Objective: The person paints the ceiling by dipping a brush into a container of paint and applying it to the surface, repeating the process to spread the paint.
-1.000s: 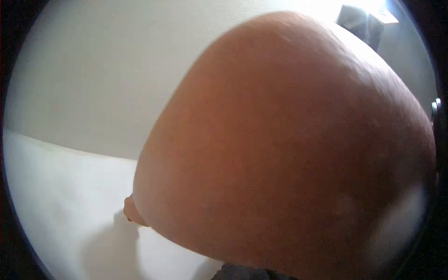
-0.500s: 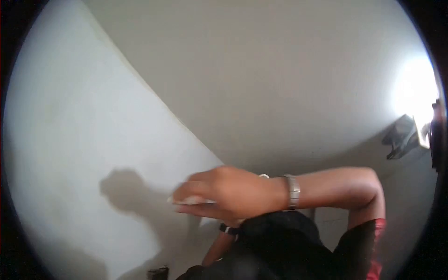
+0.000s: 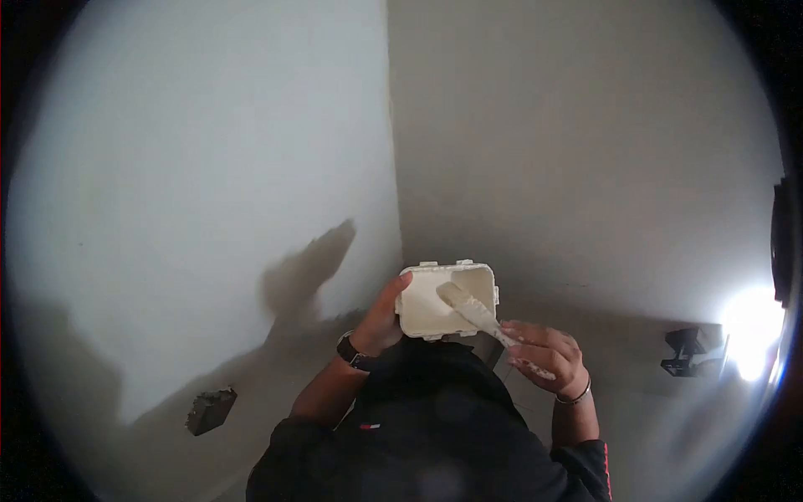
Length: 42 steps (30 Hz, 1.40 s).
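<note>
Item: tub (image 3: 443, 268), rectangular with rounded corners, off-white, rim crusted and smeared with pale paint or paste; the inside is coated in the same pale stuff. It is held out in front of the chest, just before the wall corner (image 3: 393, 167), low in the view.

Item: brush (image 3: 470, 308), flat and pale-coated, its head lying inside the tub and its handle slanting out over the near right rim.

Left hand (image 3: 383, 322): fingers wrapped round the tub's left wall, thumb over the rim; dark wristwatch (image 3: 351, 351) on the wrist.

Right hand (image 3: 544, 353): fingers closed on the brush handle (paint-flecked); thin bracelet (image 3: 577, 393) on the wrist.

Surroundings: a dark patch (image 3: 209, 410) low on the left wall, and a bright lamp (image 3: 749, 330) beside a dark bracket (image 3: 682, 350) at right.
</note>
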Tool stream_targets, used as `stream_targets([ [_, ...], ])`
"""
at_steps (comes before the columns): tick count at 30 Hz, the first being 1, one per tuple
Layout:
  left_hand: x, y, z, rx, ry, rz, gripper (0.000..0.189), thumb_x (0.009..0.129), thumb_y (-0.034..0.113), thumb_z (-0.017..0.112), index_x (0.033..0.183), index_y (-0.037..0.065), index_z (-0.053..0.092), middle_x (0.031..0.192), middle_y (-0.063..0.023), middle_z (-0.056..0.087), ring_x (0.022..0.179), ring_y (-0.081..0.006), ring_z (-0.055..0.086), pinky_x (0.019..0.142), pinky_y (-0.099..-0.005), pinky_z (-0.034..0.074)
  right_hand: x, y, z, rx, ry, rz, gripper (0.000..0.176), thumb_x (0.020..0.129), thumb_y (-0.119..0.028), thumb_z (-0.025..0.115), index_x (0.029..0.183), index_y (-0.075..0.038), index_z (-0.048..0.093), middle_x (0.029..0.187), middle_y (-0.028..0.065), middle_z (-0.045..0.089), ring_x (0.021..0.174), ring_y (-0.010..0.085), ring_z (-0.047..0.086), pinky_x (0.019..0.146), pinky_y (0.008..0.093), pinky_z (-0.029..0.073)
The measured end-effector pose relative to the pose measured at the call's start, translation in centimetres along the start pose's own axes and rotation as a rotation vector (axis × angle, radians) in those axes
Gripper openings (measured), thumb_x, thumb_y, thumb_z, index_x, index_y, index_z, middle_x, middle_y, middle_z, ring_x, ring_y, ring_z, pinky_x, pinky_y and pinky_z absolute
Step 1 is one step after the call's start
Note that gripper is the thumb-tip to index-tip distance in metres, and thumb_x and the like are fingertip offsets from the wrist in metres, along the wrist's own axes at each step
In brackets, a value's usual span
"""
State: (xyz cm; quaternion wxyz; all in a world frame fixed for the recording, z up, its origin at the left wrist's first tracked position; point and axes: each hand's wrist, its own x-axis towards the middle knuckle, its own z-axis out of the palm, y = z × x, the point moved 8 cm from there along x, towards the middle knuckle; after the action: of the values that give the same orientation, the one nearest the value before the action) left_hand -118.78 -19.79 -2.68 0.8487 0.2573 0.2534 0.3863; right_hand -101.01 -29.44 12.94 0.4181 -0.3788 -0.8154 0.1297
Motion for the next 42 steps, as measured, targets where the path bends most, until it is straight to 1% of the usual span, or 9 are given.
stream_targets([
  [2,12.2,-5.5,17.4,0.037,-0.059,-0.028,0.056,0.098,0.044,0.041,0.135,0.002,0.042,0.129,-0.0135,0.056,0.116,-0.0224,0.057,0.099,-0.0365,0.045,-2.0,8.4,-18.9,-0.001,-0.111,-0.058,0.029,0.078,-0.007,0.074,0.103,-0.009,0.06,0.113,0.0135,0.066,0.1,0.0284,0.067,0.075,0.035,0.059],
  [3,18.0,-8.1,25.3,0.032,-0.055,-0.031,0.056,0.098,0.044,0.041,0.135,0.002,0.042,0.129,-0.0135,0.056,0.116,-0.0224,0.057,0.099,-0.0365,0.045,-2.6,12.7,-28.0,0.003,-0.114,-0.054,0.029,0.078,-0.007,0.074,0.103,-0.009,0.06,0.113,0.0135,0.066,0.1,0.0284,0.067,0.075,0.035,0.059],
  [8,17.6,-8.9,26.3,-0.1,-0.108,-0.104,0.054,0.099,0.043,0.039,0.135,0.003,0.043,0.128,-0.0128,0.056,0.115,-0.0217,0.057,0.098,-0.0361,0.046,-1.1,12.8,-27.3,-0.092,-0.318,-0.061,0.03,0.08,-0.007,0.07,0.108,-0.01,0.059,0.119,0.0117,0.063,0.106,0.0293,0.065,0.08,0.0369,0.059],
  [24,20.6,-9.2,25.7,-0.14,-0.157,-0.046,0.056,0.098,0.044,0.042,0.135,0.002,0.043,0.128,-0.0124,0.056,0.115,-0.0208,0.057,0.096,-0.0352,0.047,0.2,15.3,-26.4,-0.108,-0.371,0.017,0.028,0.08,-0.01,0.073,0.104,-0.011,0.059,0.116,0.0112,0.065,0.104,0.0287,0.066,0.079,0.0357,0.059],
  [27,19.7,-9.5,25.1,-0.115,-0.157,-0.025,0.056,0.098,0.044,0.042,0.136,0.003,0.042,0.129,-0.0125,0.055,0.115,-0.0208,0.057,0.096,-0.0356,0.047,-1.8,14.7,-26.6,0.038,-0.214,0.118,0.026,0.084,-0.007,0.07,0.107,-0.008,0.057,0.11,0.0129,0.066,0.103,0.0301,0.066,0.079,0.0387,0.058],
  [29,18.8,-9.5,24.2,-0.13,-0.144,-0.05,0.056,0.098,0.044,0.042,0.136,0.003,0.042,0.13,-0.0121,0.055,0.116,-0.0209,0.056,0.097,-0.036,0.046,-5.5,16.6,-27.4,0.258,0.287,0.343,0.019,0.091,-0.008,0.062,0.108,-0.005,0.054,0.102,0.0131,0.066,0.102,0.0312,0.066,0.082,0.0415,0.057],
  [31,17.3,-9.3,23.5,-0.152,-0.091,-0.13,0.056,0.098,0.043,0.043,0.136,0.003,0.043,0.13,-0.0114,0.055,0.116,-0.0208,0.056,0.097,-0.0363,0.046,-7.9,17.4,-25.5,0.426,0.535,0.584,0.015,0.094,-0.01,0.058,0.107,-0.004,0.054,0.099,0.0126,0.065,0.101,0.0311,0.066,0.082,0.0421,0.057],
  [35,26.2,-18.4,29.2,-0.081,0.037,-0.134,0.055,0.097,0.043,0.047,0.135,0.004,0.046,0.13,-0.0098,0.056,0.117,-0.0207,0.056,0.098,-0.0372,0.044,-19.3,29.7,-30.9,1.019,1.038,0.999,0.016,0.099,-0.019,0.051,0.105,-0.005,0.054,0.095,0.0117,0.064,0.093,0.0276,0.067,0.08,0.0395,0.057],
  [42,31.1,-22.6,34.1,0.011,0.166,-0.086,0.055,0.096,0.045,0.047,0.134,0.005,0.046,0.125,-0.01,0.058,0.112,-0.0227,0.059,0.089,-0.0393,0.05,-24.2,35.3,-34.0,1.272,1.064,1.126,0.022,0.099,-0.025,0.052,0.103,-0.003,0.054,0.095,0.0125,0.064,0.087,0.0227,0.066,0.078,0.0353,0.057],
])
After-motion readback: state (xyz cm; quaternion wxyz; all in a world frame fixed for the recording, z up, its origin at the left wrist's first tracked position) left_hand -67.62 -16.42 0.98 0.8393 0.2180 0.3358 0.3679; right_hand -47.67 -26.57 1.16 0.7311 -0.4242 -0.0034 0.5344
